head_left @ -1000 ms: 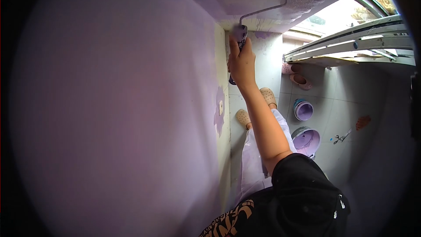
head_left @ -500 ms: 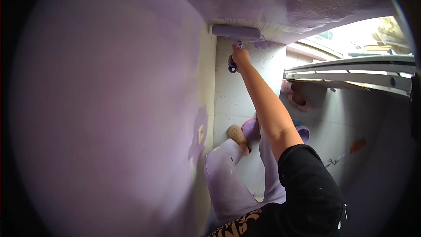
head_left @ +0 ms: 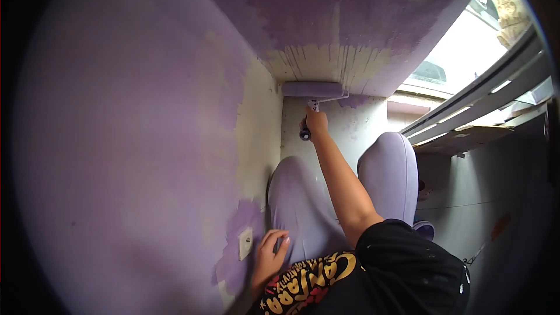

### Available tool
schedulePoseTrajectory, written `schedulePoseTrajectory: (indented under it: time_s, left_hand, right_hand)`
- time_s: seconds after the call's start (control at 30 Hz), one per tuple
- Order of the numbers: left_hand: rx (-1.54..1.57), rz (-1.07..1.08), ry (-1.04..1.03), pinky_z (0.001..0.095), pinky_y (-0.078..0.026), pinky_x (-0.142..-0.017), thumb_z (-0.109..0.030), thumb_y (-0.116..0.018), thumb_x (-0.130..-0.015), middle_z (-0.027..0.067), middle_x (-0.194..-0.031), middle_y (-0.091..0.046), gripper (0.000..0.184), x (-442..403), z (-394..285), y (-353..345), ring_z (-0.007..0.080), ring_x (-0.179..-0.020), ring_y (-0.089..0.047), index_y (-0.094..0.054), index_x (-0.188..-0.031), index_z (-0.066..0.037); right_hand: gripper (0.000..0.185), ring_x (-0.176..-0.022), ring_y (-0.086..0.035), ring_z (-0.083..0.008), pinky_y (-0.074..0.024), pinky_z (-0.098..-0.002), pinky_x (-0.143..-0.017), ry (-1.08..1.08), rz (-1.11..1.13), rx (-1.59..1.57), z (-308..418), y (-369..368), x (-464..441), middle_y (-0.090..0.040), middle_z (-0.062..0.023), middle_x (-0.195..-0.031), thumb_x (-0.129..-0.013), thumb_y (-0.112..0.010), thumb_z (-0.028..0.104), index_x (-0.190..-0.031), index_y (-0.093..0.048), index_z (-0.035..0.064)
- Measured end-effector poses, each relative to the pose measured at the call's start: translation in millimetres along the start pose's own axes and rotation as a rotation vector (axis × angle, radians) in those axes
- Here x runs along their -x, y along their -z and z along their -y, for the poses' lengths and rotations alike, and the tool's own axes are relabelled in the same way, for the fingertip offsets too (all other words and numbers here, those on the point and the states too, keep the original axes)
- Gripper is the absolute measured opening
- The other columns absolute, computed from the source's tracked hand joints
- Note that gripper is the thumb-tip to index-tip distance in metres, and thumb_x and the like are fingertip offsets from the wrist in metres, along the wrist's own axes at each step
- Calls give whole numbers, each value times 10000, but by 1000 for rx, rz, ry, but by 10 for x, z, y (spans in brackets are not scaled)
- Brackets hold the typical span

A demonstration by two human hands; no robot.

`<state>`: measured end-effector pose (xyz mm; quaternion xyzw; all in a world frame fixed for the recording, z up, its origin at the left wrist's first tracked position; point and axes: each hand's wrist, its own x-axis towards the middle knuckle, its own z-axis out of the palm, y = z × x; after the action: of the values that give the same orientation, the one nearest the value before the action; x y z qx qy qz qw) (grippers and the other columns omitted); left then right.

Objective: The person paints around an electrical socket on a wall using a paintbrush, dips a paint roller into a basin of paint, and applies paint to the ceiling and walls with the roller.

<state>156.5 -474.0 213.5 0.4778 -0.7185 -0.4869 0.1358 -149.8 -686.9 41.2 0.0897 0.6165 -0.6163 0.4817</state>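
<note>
My right hand (head_left: 315, 123) is wrapped round the dark handle of a paint roller (head_left: 312, 89), arm stretched forward. The roller's lilac sleeve lies level at the foot of the far wall (head_left: 309, 61), close to the left corner. Above it, uneven purple paint ends in drips over a pale strip. Low on the left, my left hand (head_left: 271, 256) is held beside my thigh with its fingers loosely apart and nothing in them. It is near a wall socket (head_left: 245, 244) ringed by a darker purple patch.
The left wall (head_left: 140, 128) is purple with a pale unpainted band along its bottom. At right, a slatted metal frame (head_left: 478, 93) leans by a bright window (head_left: 449, 46). My bent knees (head_left: 389, 169) rise between me and the far wall. A purple tub (head_left: 424, 230) shows beside my leg.
My body has sunk into a squat, with my knees now up in view. My left hand has appeared at lower left. The roller stays low by the far wall, still in my right hand.
</note>
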Motion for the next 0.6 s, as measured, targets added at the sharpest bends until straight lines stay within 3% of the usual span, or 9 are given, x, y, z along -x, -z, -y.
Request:
schedulePoseTrajectory:
  time_s: [0.07, 0.2, 0.27, 0.33, 0.4, 0.47, 0.6]
  left_hand:
    - [-61, 100, 48, 344, -476, -908, -182, -621, -948, 166, -1063, -644, 258, 2, -141, 162, 299, -1020, -634, -630, -1100, 26]
    - [146, 306, 137, 320, -472, -923, -239, -644, -955, 102, -1064, -650, 350, -98, -20, 351, 186, -1019, -615, -598, -1224, -19]
    - [263, 428, 311, 318, -477, -896, -289, -643, -963, 61, -1048, -638, 341, -559, 28, 316, 137, -968, -594, -608, -1177, -25]
    - [399, 592, 272, 310, -476, -856, -370, -614, -978, 30, -1021, -621, 362, -1334, 189, 132, 116, -932, -571, -607, -1109, -32]
    - [202, 430, 112, 292, -464, -840, -410, -606, -968, 48, -1006, -623, 381, -1964, 32, -235, 142, -927, -580, -594, -1055, -39]
    - [-8, 167, -163, 350, -458, -896, -392, -584, -959, 100, -1063, -638, 362, -2390, -60, -657, 209, -985, -606, -609, -1069, -48]
    - [-728, 59, -165, 514, -375, -1015, -345, -571, -930, 148, -1184, -633, 369, -3062, 787, -1542, 290, -1134, -567, -635, -1146, -53]
  right_hand:
    - [324, -440, -554, -231, -444, -365, -395, 72, 44, 37, 239, 183, 486, -548, -116, -618, -910, -648, 248, -808, -493, -17]
    - [286, -471, -541, -167, -432, -313, -409, 100, 266, -47, 1323, 392, 1898, -533, -80, -650, -925, -654, 260, -872, -502, 24]
    - [302, -453, -526, -158, -432, -305, -412, 152, 260, -50, 1741, 429, 2412, -522, -66, -674, -942, -629, 275, -902, -490, 10]
    - [295, -455, -523, -150, -429, -296, -413, 188, 260, -58, 1811, 471, 2570, -526, -60, -706, -944, -631, 275, -931, -487, 17]
    - [271, -477, -530, -144, -422, -287, -413, 217, 278, -88, 1778, 454, 2567, -543, -63, -746, -929, -661, 257, -959, -494, 46]
    - [243, -470, -525, -151, -423, -296, -412, 262, 236, -67, 1492, 448, 2288, -539, -59, -732, -922, -660, 222, -956, -497, 46]
    - [199, -474, -525, -149, -420, -293, -411, 166, 120, -90, 770, 520, 1343, -532, -58, -696, -900, -647, 175, -919, -502, 40]
